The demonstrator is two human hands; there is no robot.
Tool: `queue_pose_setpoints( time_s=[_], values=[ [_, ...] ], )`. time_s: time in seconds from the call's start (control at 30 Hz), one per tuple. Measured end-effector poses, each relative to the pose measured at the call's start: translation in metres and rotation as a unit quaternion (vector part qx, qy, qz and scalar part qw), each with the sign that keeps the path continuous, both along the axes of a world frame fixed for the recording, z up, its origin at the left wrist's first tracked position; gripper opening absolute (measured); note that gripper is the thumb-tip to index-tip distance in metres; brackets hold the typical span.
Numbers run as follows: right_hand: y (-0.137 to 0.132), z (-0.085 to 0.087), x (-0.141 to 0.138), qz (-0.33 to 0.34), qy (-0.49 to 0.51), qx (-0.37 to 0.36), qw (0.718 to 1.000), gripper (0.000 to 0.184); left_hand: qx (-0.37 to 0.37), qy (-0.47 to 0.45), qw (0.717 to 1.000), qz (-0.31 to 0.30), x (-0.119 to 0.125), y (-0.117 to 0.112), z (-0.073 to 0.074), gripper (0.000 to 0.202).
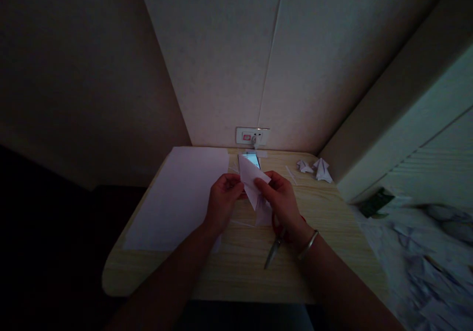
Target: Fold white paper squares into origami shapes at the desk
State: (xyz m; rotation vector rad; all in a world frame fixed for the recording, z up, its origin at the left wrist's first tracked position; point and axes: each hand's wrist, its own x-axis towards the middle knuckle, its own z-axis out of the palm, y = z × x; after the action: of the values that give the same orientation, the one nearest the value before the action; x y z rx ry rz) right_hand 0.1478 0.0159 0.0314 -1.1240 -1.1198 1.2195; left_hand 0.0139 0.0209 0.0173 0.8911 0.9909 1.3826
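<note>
Both my hands pinch folded white paper (254, 185), held above wooden table (325, 232): left hand (222, 200) on its left edge, right hand (281, 199) on right. Scissors (274, 249) lie under right wrist. White sheet (181, 198) at left, lit phone (252, 159) behind, folded paper figures (317, 169) at far right.

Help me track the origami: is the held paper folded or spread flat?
Folded: the paper, pinched between left hand and right hand, shows overlapping angled layers.
</note>
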Motion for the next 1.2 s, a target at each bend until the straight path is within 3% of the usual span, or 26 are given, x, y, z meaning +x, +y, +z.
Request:
queue_pose_setpoints(
  time_s=[0.17,0.3,0.47,0.63,0.87,1.07,1.2],
  values=[
    [-0.001,-0.003,-0.001,0.035,-0.12,0.037,0.991,0.019,0.005,0.024,0.998,0.066,-0.003,0.003,-0.005,0.024],
    [0.0,-0.007,0.002,0.015,-0.155,0.062,0.986,0.015,-0.006,0.025,1.0,0.018,-0.001,0.001,-0.002,0.025],
    [-0.001,-0.012,0.003,0.009,-0.165,0.066,0.984,0.019,-0.022,-0.006,0.998,0.055,0.003,-0.001,0.001,0.018],
    [-0.002,-0.008,0.0,0.019,-0.195,0.089,0.977,0.021,-0.027,-0.041,0.999,0.013,0.002,-0.002,0.0,0.018],
    [-0.002,-0.007,0.002,0.029,-0.294,0.233,0.927,0.019,0.001,-0.031,0.999,0.022,0.002,-0.003,-0.001,0.022],
    [-0.006,-0.003,0.007,0.052,-0.366,0.275,0.888,0.038,-0.039,-0.099,0.994,0.012,0.001,-0.002,0.004,0.022],
    [-0.007,0.0,0.009,0.059,-0.376,0.291,0.878,0.038,-0.052,-0.115,0.992,0.001,-0.001,-0.001,0.006,0.019]
  ],
)
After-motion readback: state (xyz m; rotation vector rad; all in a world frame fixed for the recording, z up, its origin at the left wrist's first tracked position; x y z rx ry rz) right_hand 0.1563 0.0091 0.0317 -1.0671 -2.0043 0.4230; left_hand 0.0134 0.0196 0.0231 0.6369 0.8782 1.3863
